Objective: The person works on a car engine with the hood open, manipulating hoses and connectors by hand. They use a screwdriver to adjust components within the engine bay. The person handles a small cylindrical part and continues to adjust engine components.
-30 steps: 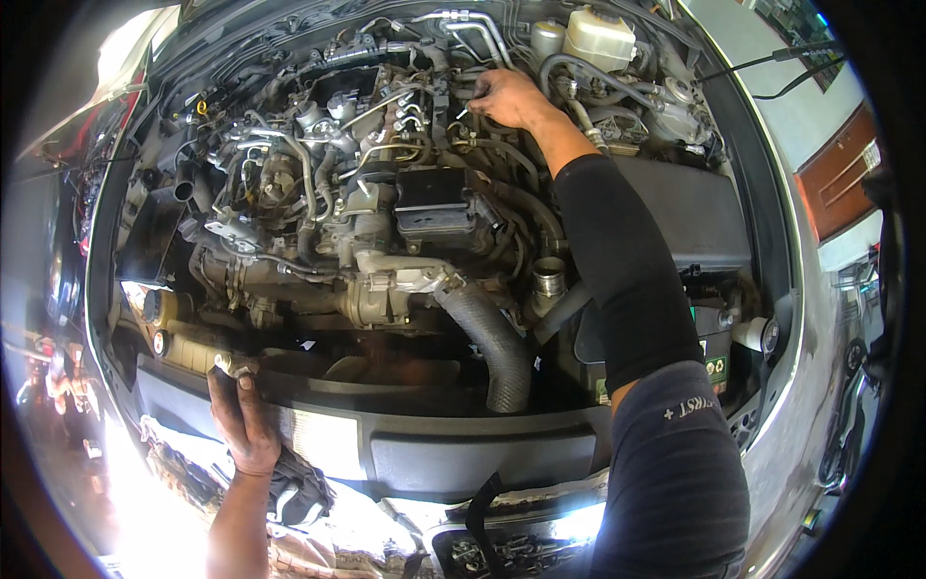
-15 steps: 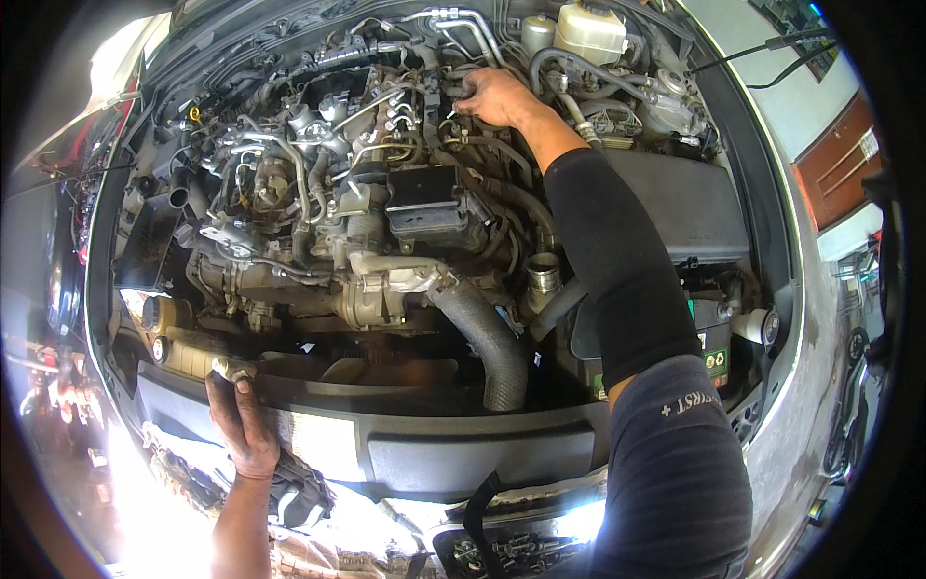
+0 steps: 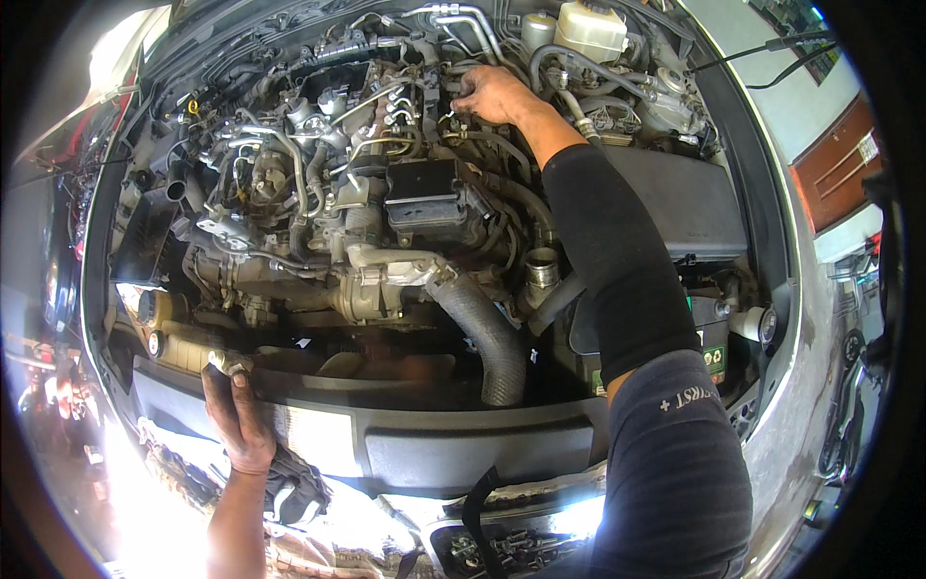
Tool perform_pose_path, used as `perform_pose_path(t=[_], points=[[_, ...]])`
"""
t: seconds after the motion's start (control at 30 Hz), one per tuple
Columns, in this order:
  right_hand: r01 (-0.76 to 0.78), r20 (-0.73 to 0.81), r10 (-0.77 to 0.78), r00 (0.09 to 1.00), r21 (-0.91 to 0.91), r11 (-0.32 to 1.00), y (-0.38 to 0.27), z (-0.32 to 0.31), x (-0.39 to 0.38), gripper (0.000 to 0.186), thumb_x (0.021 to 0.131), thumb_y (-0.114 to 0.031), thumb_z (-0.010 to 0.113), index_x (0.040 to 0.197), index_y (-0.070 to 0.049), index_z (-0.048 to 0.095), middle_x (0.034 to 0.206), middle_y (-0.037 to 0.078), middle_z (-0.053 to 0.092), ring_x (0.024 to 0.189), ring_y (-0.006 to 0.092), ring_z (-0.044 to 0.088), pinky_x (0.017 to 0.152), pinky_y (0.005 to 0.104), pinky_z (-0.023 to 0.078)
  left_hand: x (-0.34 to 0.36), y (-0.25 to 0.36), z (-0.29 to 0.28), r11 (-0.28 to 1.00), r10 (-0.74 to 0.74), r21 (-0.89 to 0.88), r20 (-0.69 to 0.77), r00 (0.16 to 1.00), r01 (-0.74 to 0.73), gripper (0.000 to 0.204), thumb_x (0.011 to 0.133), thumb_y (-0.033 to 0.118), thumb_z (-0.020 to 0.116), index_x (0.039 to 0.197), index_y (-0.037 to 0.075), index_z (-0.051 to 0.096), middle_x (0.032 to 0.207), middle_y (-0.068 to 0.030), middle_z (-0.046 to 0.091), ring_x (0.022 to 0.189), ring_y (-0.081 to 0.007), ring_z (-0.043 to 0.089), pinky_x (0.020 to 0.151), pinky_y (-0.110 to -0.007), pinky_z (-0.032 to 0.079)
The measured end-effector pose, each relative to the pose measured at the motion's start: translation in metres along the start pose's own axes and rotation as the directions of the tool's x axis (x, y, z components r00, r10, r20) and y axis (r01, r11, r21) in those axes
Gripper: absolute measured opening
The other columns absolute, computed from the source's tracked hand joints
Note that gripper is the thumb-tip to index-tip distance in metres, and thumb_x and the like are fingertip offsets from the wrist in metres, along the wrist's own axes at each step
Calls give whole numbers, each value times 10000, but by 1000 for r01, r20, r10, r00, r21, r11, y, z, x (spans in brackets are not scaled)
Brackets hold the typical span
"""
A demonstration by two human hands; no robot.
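Observation:
My right hand (image 3: 490, 95) reaches far into the engine bay, at the right side of the engine (image 3: 318, 183). Its fingers are curled and pinched together. A small pale tip shows below them, but what they hold is mostly hidden. My left hand (image 3: 243, 425) rests on the black front panel (image 3: 477, 455) with its fingers stretched out. Those fingertips touch a small pale fitting (image 3: 230, 363) at the panel's back edge. A black rectangular box (image 3: 422, 188) sits on the engine's middle, and a thick ribbed hose (image 3: 487, 338) curves down toward the front.
A pale fluid reservoir (image 3: 590, 34) stands at the back right. A black cover (image 3: 670, 203) and the battery (image 3: 712, 343) lie beside and beneath my right arm. At the front, a tray of metal tools (image 3: 521, 550) and a dark cloth-like item (image 3: 294, 487) lie near the panel.
The view has shifted very slightly. Both hands keep nearly the same places and poses.

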State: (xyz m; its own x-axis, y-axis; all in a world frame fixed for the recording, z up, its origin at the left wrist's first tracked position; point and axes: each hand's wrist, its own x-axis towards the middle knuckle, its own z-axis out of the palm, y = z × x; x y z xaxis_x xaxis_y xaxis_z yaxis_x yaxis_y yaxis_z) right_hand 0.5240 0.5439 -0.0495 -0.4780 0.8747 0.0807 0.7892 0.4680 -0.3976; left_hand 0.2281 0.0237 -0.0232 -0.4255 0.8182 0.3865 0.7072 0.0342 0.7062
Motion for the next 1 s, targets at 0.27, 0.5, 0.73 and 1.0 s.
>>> perform_pose_path(t=[0.27, 0.5, 0.73, 1.0], points=[[13, -30, -11, 999, 79, 997, 9, 0, 7, 497, 936, -482, 872, 1093, -21, 773, 1122, 200, 793, 1072, 354, 746, 917, 469, 587, -2, -4, 3, 993, 66, 101, -51, 997, -60, 322, 1144, 202, 514, 1294, -64, 616, 1123, -199, 710, 968, -355, 644, 907, -432, 502], [-48, -34, 48, 998, -2, 999, 3, -3, 0, 524, 940, -487, 870, 1188, -39, 759, 1127, 209, 790, 1082, 367, 744, 925, 473, 586, -1, 1, -4, 991, -98, -86, 73, 993, 104, 428, 1146, 331, 557, 1341, -48, 594, 1208, -146, 670, 1103, -246, 605, 1008, -375, 471], [-86, -8, 86, 996, 17, 996, 0, -2, -1, 510, 940, -465, 877, 1183, -34, 751, 1083, 208, 787, 1040, 355, 742, 913, 463, 583, 1, 3, 6, 999, -29, -45, -29, 999, 28, 308, 1147, 257, 499, 1218, -16, 624, 1047, -154, 672, 915, -290, 598, 843, -408, 477], [-42, -11, 42, 999, -20, 999, 4, 0, 1, 521, 947, -463, 871, 1200, -23, 749, 1083, 223, 786, 1040, 358, 745, 907, 470, 581, 1, 3, 6, 998, -30, -56, -29, 999, 29, 307, 1147, 252, 498, 1222, -18, 622, 1056, -162, 665, 928, -299, 597, 857, -409, 474]])
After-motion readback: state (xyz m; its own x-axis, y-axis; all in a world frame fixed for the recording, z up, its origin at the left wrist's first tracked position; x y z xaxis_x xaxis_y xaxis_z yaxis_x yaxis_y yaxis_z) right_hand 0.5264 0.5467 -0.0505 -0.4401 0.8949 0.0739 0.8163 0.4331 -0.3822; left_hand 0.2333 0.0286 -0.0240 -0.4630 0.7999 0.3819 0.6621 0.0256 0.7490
